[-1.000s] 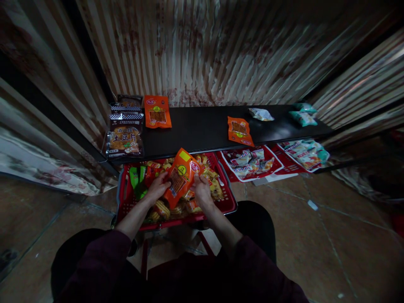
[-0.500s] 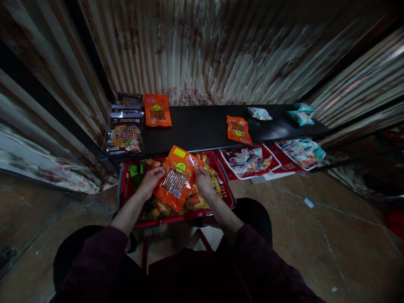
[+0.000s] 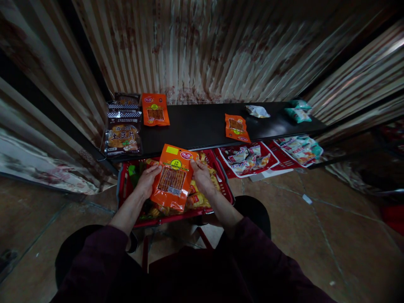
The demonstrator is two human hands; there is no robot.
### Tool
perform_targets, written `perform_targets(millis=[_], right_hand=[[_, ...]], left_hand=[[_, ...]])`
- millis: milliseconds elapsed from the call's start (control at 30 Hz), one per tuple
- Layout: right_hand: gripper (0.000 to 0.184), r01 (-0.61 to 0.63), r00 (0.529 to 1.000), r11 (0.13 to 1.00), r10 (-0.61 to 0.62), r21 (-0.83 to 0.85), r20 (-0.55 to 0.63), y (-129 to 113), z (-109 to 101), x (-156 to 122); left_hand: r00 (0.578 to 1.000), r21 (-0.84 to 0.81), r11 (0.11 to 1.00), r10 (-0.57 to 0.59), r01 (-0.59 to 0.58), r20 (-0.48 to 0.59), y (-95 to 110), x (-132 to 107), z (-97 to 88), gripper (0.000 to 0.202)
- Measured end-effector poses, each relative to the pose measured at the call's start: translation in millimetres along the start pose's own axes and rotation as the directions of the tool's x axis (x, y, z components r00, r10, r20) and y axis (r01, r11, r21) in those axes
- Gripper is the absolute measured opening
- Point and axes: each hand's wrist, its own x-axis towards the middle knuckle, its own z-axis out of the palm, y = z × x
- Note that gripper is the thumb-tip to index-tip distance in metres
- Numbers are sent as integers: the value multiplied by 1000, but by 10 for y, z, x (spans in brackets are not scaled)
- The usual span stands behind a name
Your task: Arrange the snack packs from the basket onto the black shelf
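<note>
Orange and glossy, one snack packet (image 3: 172, 179) was pinched by the left hand (image 3: 147, 181) and right hand (image 3: 202, 176) at opposite edges above a red basket (image 3: 227, 194), hiding part of a food heap (image 3: 197, 201) I couldn't count. On the black shelf (image 3: 195, 126) lay two more orange packets (image 3: 155, 110), one white packet (image 3: 258, 111) and brown packets (image 3: 123, 134), the rearmost partly covered.

Orange packet (image 3: 172, 181) bore a yellow rectangle (image 3: 172, 150) and a pink-and-white logo (image 3: 186, 155), the basket (image 3: 224, 189) showed red, the shelf (image 3: 195, 126) gleamed black, dark brown packets (image 3: 123, 136) carried checked black-and-white bands (image 3: 124, 114), beige and brown stripes ran down the curtain (image 3: 189, 50), deep maroon coloured the sleeves (image 3: 101, 252)
</note>
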Motion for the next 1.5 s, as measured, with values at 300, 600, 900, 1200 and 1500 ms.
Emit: perform_targets(millis=[300, 600, 900, 1200, 1500], right_hand=[[34, -47, 998, 997, 43, 67, 55, -5, -11, -102], [22, -65, 993, 996, 59, 63, 107, 26, -33, -177], [18, 2, 981, 998, -14, 63, 191, 141, -56, -278], [25, 109, 981, 994, -106, -10, 160, 222, -56, -240], [24, 175, 978, 984, -169, -37, 124, 248, -72, -148]], left_hand=[[999, -95, 995, 34, -34, -2, -2, 21, 42, 30], [994, -91, 991, 97, -102, -59, 64, 74, 75, 30], [979, -134, 976, 157, -174, -129, 131, 97, 95, 27], [988, -166, 977, 122, -137, -95, 187, -17, 149, 16], [987, -117, 985, 136, -126, 90, 200, -113, 171, 30]])
